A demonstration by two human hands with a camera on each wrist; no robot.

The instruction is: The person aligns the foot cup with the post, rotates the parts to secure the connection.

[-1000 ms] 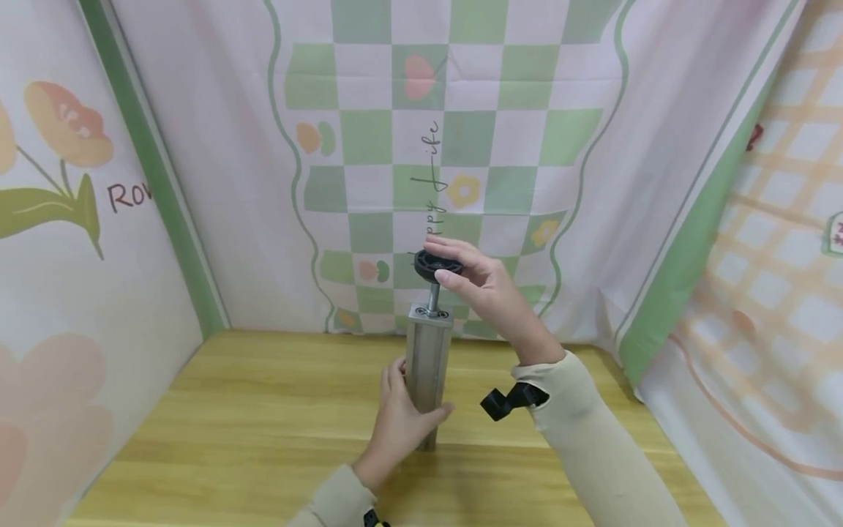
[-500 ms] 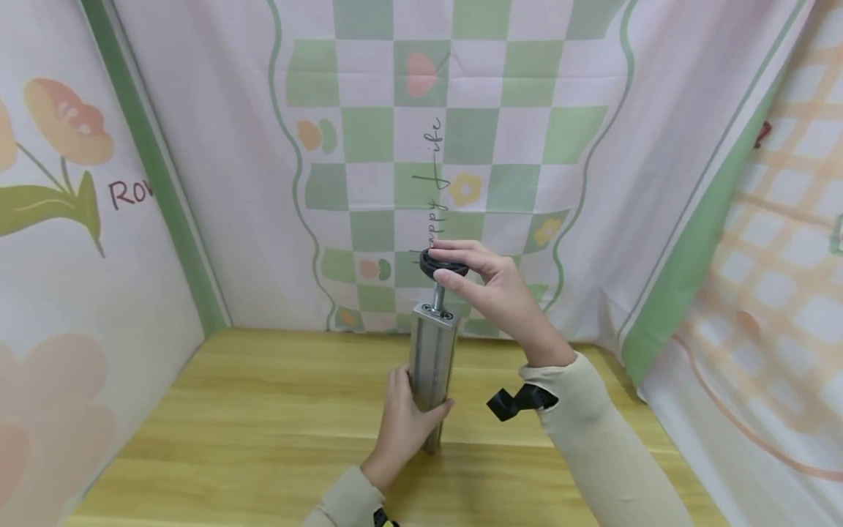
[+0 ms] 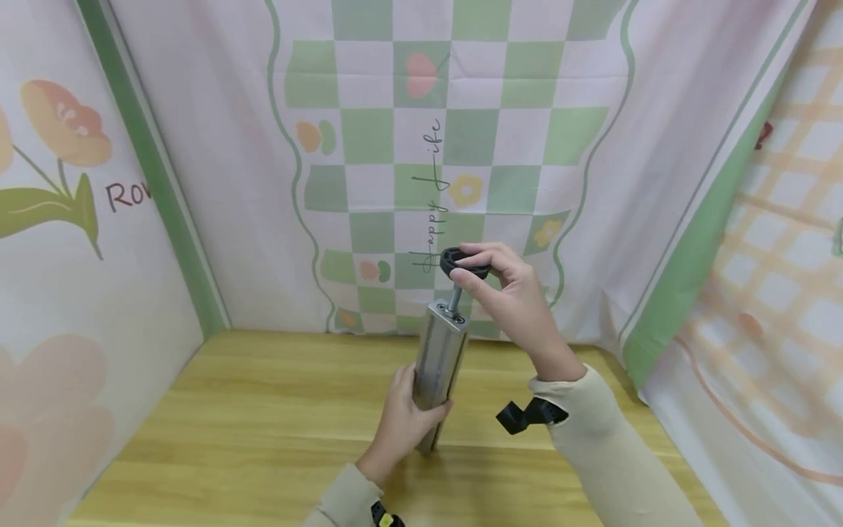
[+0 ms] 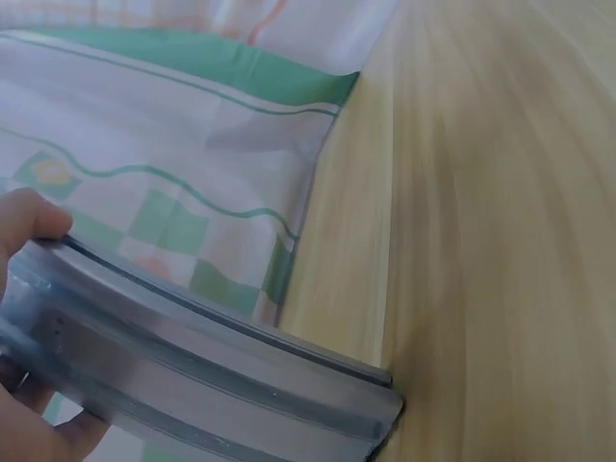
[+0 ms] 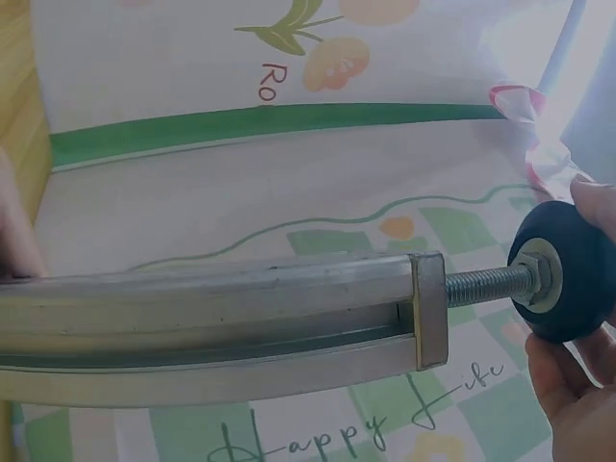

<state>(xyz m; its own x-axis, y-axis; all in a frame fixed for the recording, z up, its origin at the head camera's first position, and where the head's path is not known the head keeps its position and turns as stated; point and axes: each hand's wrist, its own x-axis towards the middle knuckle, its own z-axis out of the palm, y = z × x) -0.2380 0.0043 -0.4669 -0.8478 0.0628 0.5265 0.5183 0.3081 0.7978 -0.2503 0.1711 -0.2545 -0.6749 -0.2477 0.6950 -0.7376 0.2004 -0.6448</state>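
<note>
A silvery aluminium profile point(image 3: 440, 359) stands on the wooden table, its top tilted to the right. From its end plate a threaded rod point(image 5: 489, 285) sticks out, with a nut point(image 5: 539, 277) against a round black levelling foot point(image 5: 577, 279). My left hand point(image 3: 403, 413) grips the profile's lower half, fingers behind and thumb across the front. Up at the foot, my right hand point(image 3: 503, 285) holds the rim between thumb and fingers. The left wrist view has the profile's lower end point(image 4: 380, 423) at the table surface; part of the foot is hidden by the right hand.
The pale wooden table point(image 3: 276, 410) lies under both hands. Behind it hangs a green-and-white checked curtain point(image 3: 369, 139), and further printed cloths close off the left point(image 3: 59, 293) and right point(image 3: 777, 315) sides.
The profile's top and the foot have swung to the right, so the profile leans more. My right hand has moved right with the foot; the left hand keeps its grip low down.
</note>
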